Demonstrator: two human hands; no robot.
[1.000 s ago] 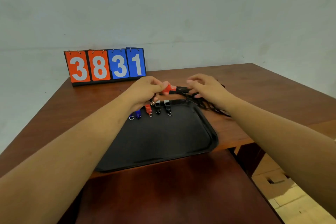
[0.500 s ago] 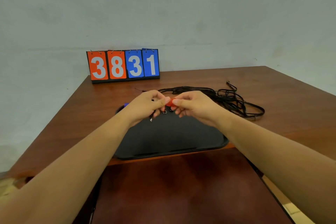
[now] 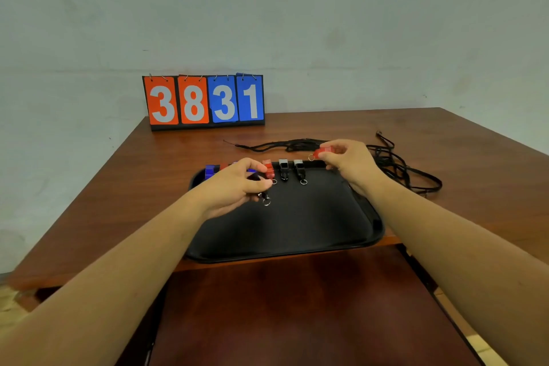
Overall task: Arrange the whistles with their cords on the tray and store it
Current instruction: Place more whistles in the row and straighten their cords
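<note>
A black tray point(image 3: 297, 232) lies on the wooden table near its front edge. Along its far rim stand a blue whistle point(image 3: 209, 171), a red whistle point(image 3: 269, 169) and two black whistles point(image 3: 283, 170), each with a metal ring. My right hand point(image 3: 350, 166) pinches another red whistle point(image 3: 322, 153) above the tray's far right corner. My left hand point(image 3: 237, 186) hovers over the tray's far left part, closed on a small black piece with a ring point(image 3: 265, 199); it hides part of the row. A tangle of black cords point(image 3: 395, 166) lies on the table right of and behind the tray.
A flip scoreboard point(image 3: 205, 101) reading 3831 stands at the table's back edge against the wall. A lower dark wooden surface point(image 3: 297, 312) sits in front of the table below my arms. The floor shows at the lower right.
My hands, joined on the red whistle half a second ago, have come apart. The right hand carried the red whistle to the right; the left keeps a black ringed piece over the tray.
</note>
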